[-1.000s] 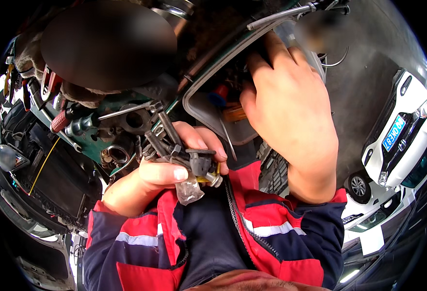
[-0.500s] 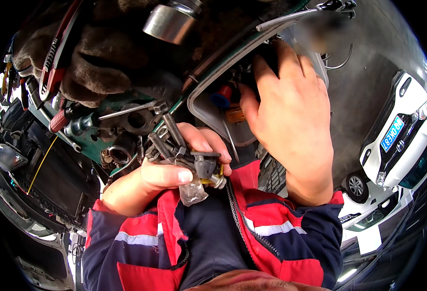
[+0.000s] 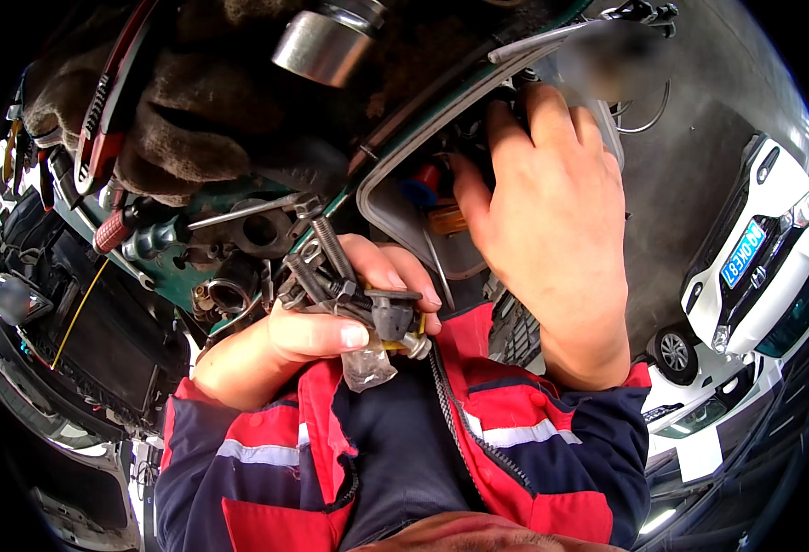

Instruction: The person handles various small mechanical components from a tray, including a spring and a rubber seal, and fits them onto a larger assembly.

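Observation:
My left hand (image 3: pixel 308 331) is closed around a bundle of steel bolts (image 3: pixel 329 247), a black flanged part (image 3: pixel 392 313), a small yellow piece and a crumpled clear bag (image 3: pixel 367 366). My right hand (image 3: pixel 547 212) reaches into a grey-rimmed tray (image 3: pixel 381 216), its fingers bent and their tips hidden among dark contents, so what they grip is unclear. Beside its thumb are a red-and-blue part (image 3: pixel 420 187) and an orange item (image 3: pixel 446 221). A thin metal rod (image 3: pixel 439 271) lies in the tray, just right of my left hand.
On the green surface (image 3: pixel 170 276) at left are brown gloves (image 3: pixel 183 129), red-handled tools (image 3: pixel 112 230), wrenches and metal fittings. A steel cylinder (image 3: pixel 321 51) sits at top. A white car (image 3: pixel 749 248) stands at right on a grey floor, a dark vehicle (image 3: pixel 73 340) at left.
The view has shifted slightly. My right hand has drawn a little downward in the tray, fingers more bent. My left hand still grips the same bundle.

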### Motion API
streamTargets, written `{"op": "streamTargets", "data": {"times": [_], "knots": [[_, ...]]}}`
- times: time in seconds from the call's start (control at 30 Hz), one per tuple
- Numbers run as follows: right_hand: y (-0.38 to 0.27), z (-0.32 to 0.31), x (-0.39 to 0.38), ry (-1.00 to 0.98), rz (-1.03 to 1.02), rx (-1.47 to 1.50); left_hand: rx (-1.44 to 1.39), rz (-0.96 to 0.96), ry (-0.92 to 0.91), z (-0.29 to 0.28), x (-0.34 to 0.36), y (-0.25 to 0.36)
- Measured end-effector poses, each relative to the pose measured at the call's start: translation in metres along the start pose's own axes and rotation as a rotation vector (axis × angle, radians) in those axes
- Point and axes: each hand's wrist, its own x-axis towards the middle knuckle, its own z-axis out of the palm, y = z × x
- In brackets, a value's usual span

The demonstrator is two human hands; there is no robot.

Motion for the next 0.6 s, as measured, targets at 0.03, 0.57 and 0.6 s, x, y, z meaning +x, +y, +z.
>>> {"op": "streamTargets", "data": {"times": [0.03, 0.57, 0.6], "knots": [[0.0, 0.0, 0.0, 0.0, 0.005, -0.008, -0.001, -0.002, 0.0, 0.0, 0.0, 0.0], [0.003, -0.009, -0.02, 0.006, -0.134, 0.12, 0.049, -0.056, 0.091, 0.006, -0.002, 0.005], [0.004, -0.009, -0.021, 0.016, -0.141, 0.114, 0.052, -0.038, 0.086, 0.007, -0.001, 0.005]]}}
